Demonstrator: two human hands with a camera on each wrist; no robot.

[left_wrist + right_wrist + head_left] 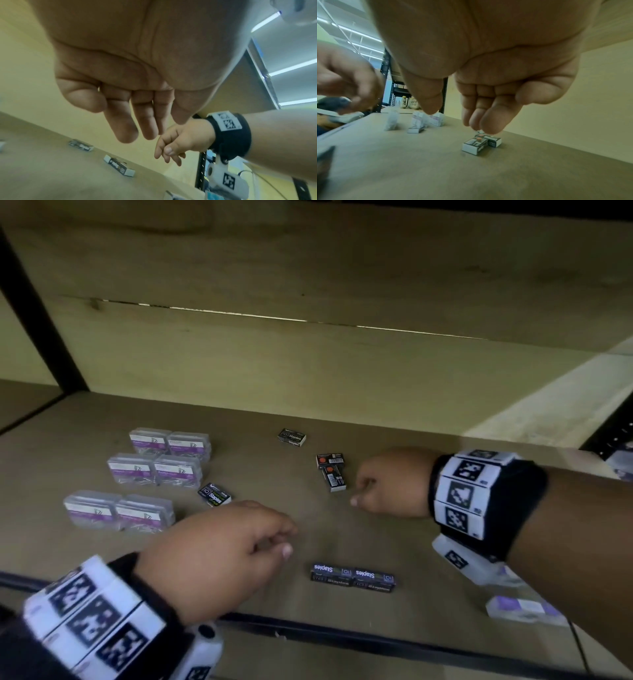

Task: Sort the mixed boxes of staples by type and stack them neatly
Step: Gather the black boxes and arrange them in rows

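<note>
Several clear plastic boxes with purple labels point(156, 470) sit in pairs at the shelf's left. Black staples boxes lie scattered: one far back point(291, 437), one tilted beside the clear boxes point(214, 494), and two end to end near the front point(352, 577). Two black boxes with orange dots point(330, 472) point(476, 146) touch at an angle in the middle. My right hand point(359, 491) point(455, 119) hovers just right of them, fingers loosely curled, holding nothing. Near the front, left of the paired boxes, my left hand point(284, 541) point(150, 129) hangs relaxed and empty.
The brown shelf board point(428, 628) ends in a black front rail point(342, 635). A wooden back panel point(308, 364) closes the rear, and a black upright point(37, 313) stands at left. Another purple-labelled clear box point(524, 611) lies under my right forearm.
</note>
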